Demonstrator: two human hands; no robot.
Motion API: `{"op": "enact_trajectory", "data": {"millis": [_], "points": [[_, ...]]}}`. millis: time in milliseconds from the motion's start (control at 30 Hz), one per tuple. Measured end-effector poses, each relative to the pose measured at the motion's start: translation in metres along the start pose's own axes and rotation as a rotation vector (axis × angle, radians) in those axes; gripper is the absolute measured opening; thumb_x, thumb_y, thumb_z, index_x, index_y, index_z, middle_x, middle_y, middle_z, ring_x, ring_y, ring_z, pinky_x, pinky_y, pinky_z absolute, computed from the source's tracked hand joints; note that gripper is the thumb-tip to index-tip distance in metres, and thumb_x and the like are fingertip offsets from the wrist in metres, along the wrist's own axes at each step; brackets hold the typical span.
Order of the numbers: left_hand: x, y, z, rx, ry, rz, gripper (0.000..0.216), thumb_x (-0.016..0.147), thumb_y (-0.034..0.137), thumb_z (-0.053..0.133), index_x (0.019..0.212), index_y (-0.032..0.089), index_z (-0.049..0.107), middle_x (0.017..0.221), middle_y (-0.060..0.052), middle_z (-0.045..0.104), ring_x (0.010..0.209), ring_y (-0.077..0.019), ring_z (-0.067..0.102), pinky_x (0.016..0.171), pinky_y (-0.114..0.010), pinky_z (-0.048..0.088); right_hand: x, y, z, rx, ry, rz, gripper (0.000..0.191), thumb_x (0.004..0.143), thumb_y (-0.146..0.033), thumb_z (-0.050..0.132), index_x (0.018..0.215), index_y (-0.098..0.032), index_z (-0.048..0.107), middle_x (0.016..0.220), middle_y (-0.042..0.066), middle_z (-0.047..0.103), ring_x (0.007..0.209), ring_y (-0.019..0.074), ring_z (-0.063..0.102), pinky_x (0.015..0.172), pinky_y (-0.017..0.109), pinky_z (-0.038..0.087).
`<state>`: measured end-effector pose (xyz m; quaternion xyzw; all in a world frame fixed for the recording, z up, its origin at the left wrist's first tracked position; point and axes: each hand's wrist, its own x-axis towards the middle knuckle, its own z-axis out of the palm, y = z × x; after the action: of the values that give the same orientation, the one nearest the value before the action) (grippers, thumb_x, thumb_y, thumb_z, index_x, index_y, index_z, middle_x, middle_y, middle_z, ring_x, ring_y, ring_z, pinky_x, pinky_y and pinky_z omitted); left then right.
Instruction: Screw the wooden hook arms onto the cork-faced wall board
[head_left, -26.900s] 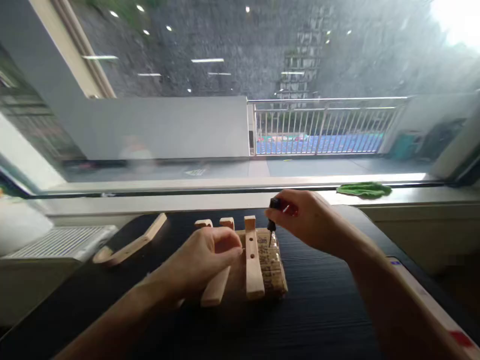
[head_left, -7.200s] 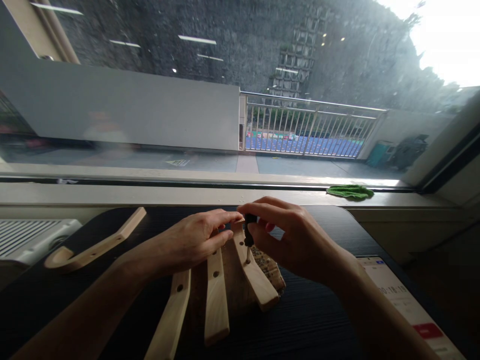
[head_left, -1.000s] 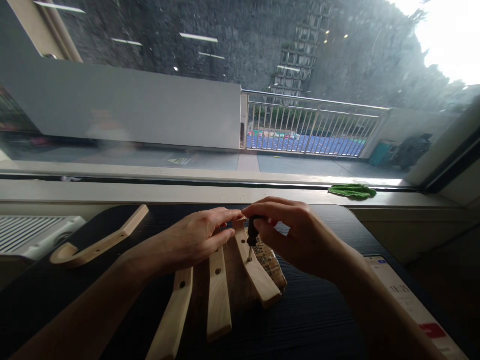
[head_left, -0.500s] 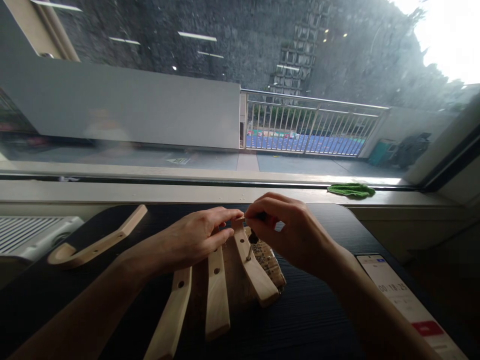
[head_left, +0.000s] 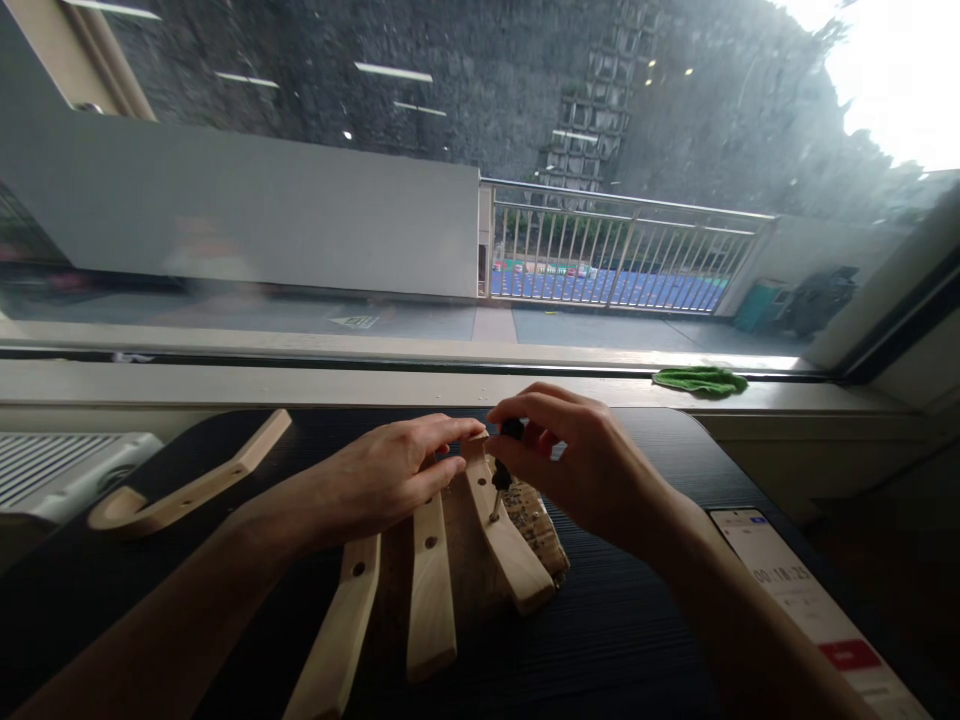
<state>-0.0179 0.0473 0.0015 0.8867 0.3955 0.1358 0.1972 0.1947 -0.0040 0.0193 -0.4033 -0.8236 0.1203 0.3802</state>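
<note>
My left hand (head_left: 397,460) steadies the far end of a curved wooden piece (head_left: 517,570), index fingertip on its end and thumb at its side. My right hand (head_left: 562,430) has thumb and fingers around a black knob (head_left: 512,429) above that same end; what lies under the knob is hidden. Just nearer, a second black-knobbed screw (head_left: 501,478) stands upright in a hole of the piece. Beneath the right side lies a ragged-edged piece of cardboard (head_left: 547,530). Two more wooden pieces with holes, a middle one (head_left: 433,610) and a left one (head_left: 337,640), lie alongside.
A hook-shaped wooden piece (head_left: 187,500) lies at the table's far left. On the right, a phone (head_left: 787,590) shows a timer. A green cloth (head_left: 699,380) rests on the window sill (head_left: 300,383) behind the black table (head_left: 622,640).
My right fingers have shifted slightly around the knob, which shows more clearly now. My left hand has hardly moved, and the wooden pieces remain in place.
</note>
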Motion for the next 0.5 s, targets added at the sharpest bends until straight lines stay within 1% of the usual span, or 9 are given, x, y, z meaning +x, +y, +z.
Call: {"op": "enact_trajectory", "data": {"millis": [67,100,200,233,300,367,400,433,500], "points": [[-0.0002,0.0,0.0009,0.01,0.018,0.002,0.042,0.092,0.035,0.045,0.132,0.026,0.052,0.132,-0.003,0.059,0.116,-0.023,0.058,0.099,-0.033,0.046,-0.0011,-0.0008,-0.0008,0.025,-0.055,-0.029,0.021,0.091,-0.021,0.054,0.109,-0.017,0.063,0.097,0.003,0.063,0.071,0.0088,0.056,0.066,0.023,0.044],[-0.0003,0.0,0.0014,0.01,0.018,0.003,0.042,0.092,0.034,0.045,0.132,0.026,0.053,0.133,-0.003,0.059,0.116,-0.0235,0.058,0.099,-0.033,0.046,-0.0018,-0.0009,-0.0014,0.025,-0.078,-0.037,0.024,0.091,-0.018,0.052,0.113,-0.018,0.062,0.098,0.003,0.064,0.074,0.0097,0.057,0.068,0.023,0.044],[0.0002,-0.0012,0.003,0.003,0.034,0.001,0.04,0.091,0.033,0.046,0.13,0.026,0.054,0.129,-0.003,0.061,0.115,-0.0236,0.059,0.098,-0.033,0.046,-0.0027,0.0004,-0.0022,0.021,-0.089,-0.042,0.036,0.09,-0.016,0.05,0.126,-0.02,0.054,0.094,0.003,0.065,0.077,0.0117,0.057,0.069,0.025,0.045],[0.0005,-0.0021,0.0035,0.0,0.038,0.002,0.04,0.091,0.034,0.047,0.13,0.027,0.055,0.128,-0.002,0.062,0.113,-0.0232,0.06,0.098,-0.033,0.046,-0.0025,0.0013,-0.0019,0.024,-0.08,-0.041,0.037,0.091,-0.017,0.05,0.127,-0.021,0.053,0.093,0.002,0.065,0.077,0.0117,0.058,0.069,0.025,0.045],[0.0012,-0.0041,0.0041,-0.002,0.046,0.015,0.04,0.09,0.035,0.047,0.129,0.028,0.055,0.128,-0.001,0.063,0.112,-0.0221,0.061,0.097,-0.031,0.047,-0.0017,0.0032,-0.0004,0.029,-0.046,-0.028,0.03,0.09,-0.021,0.054,0.12,-0.021,0.057,0.09,0.001,0.065,0.073,0.0109,0.057,0.067,0.025,0.045],[0.0017,-0.0049,0.0038,-0.001,0.025,0.029,0.041,0.091,0.035,0.046,0.131,0.028,0.054,0.131,-0.001,0.06,0.115,-0.0214,0.059,0.098,-0.029,0.046,-0.0007,0.0046,0.002,0.009,0.001,0.01,0.017,0.088,-0.026,0.059,0.103,-0.019,0.062,0.082,0.0,0.064,0.069,0.0103,0.056,0.064,0.024,0.044],[0.0017,-0.0043,0.0032,-0.002,0.02,0.031,0.042,0.091,0.034,0.045,0.132,0.028,0.053,0.132,-0.001,0.06,0.116,-0.0211,0.058,0.098,-0.029,0.046,-0.0003,0.005,0.0033,-0.003,0.024,0.034,0.015,0.086,-0.028,0.062,0.096,-0.018,0.062,0.078,-0.001,0.063,0.066,0.0101,0.055,0.062,0.024,0.044],[0.0015,-0.0029,0.0023,-0.003,0.012,0.029,0.042,0.091,0.034,0.045,0.132,0.028,0.053,0.132,-0.001,0.059,0.117,-0.0208,0.058,0.098,-0.028,0.046,-0.0001,0.005,0.0046,-0.013,0.045,0.052,0.015,0.084,-0.03,0.064,0.093,-0.018,0.061,0.075,-0.002,0.062,0.064,0.0098,0.055,0.061,0.024,0.043],[0.0007,0.0026,-0.0006,-0.005,-0.007,0.006,0.042,0.091,0.033,0.045,0.132,0.027,0.052,0.134,-0.002,0.058,0.118,-0.0206,0.057,0.098,-0.028,0.045,0.0,0.0045,0.0066,-0.022,0.064,0.066,0.016,0.084,-0.03,0.063,0.096,-0.018,0.061,0.075,-0.002,0.062,0.063,0.0093,0.055,0.06,0.024,0.043]]}}
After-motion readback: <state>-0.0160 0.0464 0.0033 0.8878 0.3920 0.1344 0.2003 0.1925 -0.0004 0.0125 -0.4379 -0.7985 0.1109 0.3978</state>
